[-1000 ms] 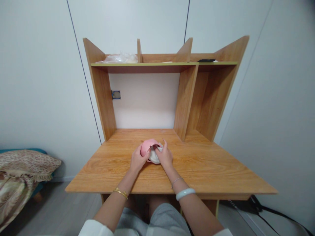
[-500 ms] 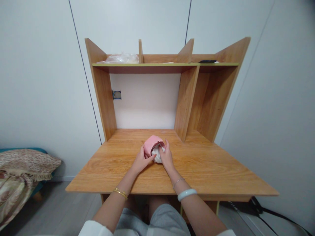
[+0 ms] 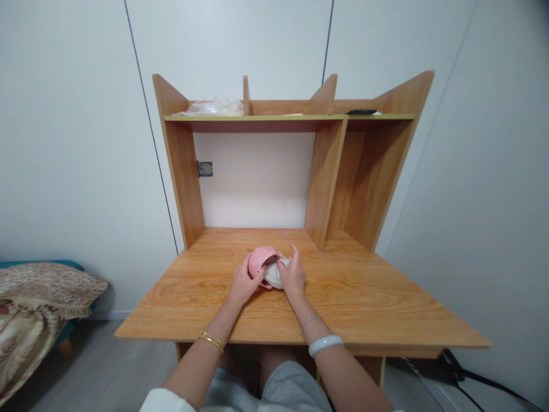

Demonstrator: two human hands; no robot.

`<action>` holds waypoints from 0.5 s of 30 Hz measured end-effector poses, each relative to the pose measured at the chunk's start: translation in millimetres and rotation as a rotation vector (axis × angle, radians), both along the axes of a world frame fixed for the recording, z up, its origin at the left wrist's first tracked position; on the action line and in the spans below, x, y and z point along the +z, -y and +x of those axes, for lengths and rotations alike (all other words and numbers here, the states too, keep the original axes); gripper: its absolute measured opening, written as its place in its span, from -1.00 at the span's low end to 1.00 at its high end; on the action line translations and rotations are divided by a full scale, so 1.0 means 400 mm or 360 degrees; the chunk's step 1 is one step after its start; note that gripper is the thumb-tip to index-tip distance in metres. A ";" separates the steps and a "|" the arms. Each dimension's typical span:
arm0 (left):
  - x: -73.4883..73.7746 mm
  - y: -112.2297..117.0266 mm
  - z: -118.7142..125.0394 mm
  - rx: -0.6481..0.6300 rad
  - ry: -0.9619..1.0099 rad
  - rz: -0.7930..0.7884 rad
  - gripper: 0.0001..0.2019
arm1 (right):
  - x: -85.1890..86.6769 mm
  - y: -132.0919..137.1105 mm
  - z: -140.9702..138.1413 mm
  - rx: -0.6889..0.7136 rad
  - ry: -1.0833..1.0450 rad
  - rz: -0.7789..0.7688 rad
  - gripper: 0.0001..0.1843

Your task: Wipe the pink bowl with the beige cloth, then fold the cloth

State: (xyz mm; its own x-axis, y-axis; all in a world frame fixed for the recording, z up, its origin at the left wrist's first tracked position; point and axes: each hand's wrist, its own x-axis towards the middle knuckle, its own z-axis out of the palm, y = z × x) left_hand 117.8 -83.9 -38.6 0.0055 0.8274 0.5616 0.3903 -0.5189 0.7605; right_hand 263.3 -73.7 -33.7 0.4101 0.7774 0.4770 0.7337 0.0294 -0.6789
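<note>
Head view, counts first: 2 hands, 1 bundle, 1 tabletop, 3 bracelets, 1 shelf unit, 1 plastic bag, 1 dark flat object, 1 wall plate, 1 blanket, 1 cable.

Bundle (image 3: 259,259): soft, pink outer layer with a white part tucked in on its right side. Can't tell what it is. It sits on the tabletop (image 3: 369,297), about mid-width and past the middle in depth.

Left hand (image 3: 242,283) is cupped on the bundle's pink left side, fingers curled round it. Right hand (image 3: 294,277) is clamped on the white part, index finger sticking out past the bundle. Both hands hold it and nearly meet over it.

Bracelets, all nearer the camera than the bundle: gold bangle (image 3: 210,341) on the left wrist, thin chain (image 3: 309,321) and white bangle (image 3: 325,344) on the right wrist.

Shelf unit (image 3: 257,118) stands behind the bundle. Its top level has 3 bays:
- left bay: plastic bag (image 3: 213,107)
- middle bay: contents too thin to make out
- right bay: dark flat object (image 3: 361,112)

Below are 2 bays. The wide one is straight behind the bundle, with the wall plate (image 3: 205,169) on its back panel. The narrow one is behind and to the right.

Far left of the bundle, at floor level: blanket (image 3: 38,292) on a bed. Far right, on the floor: cable (image 3: 454,366).
</note>
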 end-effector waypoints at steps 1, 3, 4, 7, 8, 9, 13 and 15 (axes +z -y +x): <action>0.000 0.000 -0.001 -0.0003 -0.0011 0.0015 -0.48 | 0.000 0.000 0.000 0.0012 0.0022 -0.0028 -0.34; 0.000 0.000 -0.001 -0.0017 -0.0036 0.0043 -0.49 | 0.000 0.000 -0.001 0.0027 0.0038 -0.0108 -0.32; 0.000 0.000 -0.001 -0.0022 -0.0046 0.0053 -0.49 | 0.000 0.000 -0.001 0.0034 0.0040 -0.0155 -0.32; -0.004 -0.004 -0.002 -0.0039 -0.0056 0.0066 -0.50 | -0.005 -0.001 -0.001 0.0094 0.0055 -0.0264 -0.36; -0.005 -0.005 -0.002 -0.0051 -0.0052 0.0066 -0.49 | -0.007 -0.003 0.000 0.0127 0.0059 -0.0272 -0.38; -0.007 -0.007 -0.003 -0.0064 -0.0041 0.0064 -0.49 | -0.010 -0.005 0.000 0.0159 0.0058 -0.0263 -0.40; -0.013 -0.017 -0.002 -0.0060 0.0055 0.0001 -0.40 | -0.028 -0.017 0.005 0.0227 -0.0045 -0.0159 -0.42; -0.016 -0.021 0.002 -0.0068 0.0083 -0.0115 -0.32 | -0.038 -0.027 0.010 0.0229 -0.0160 -0.0095 -0.42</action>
State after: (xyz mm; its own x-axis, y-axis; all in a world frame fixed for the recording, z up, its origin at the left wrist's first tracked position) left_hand 118.4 -75.4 -45.2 0.0136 0.8654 0.5009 0.3278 -0.4772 0.8154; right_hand 267.4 -63.1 -49.0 0.3358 0.8574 0.3901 0.6529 0.0866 -0.7524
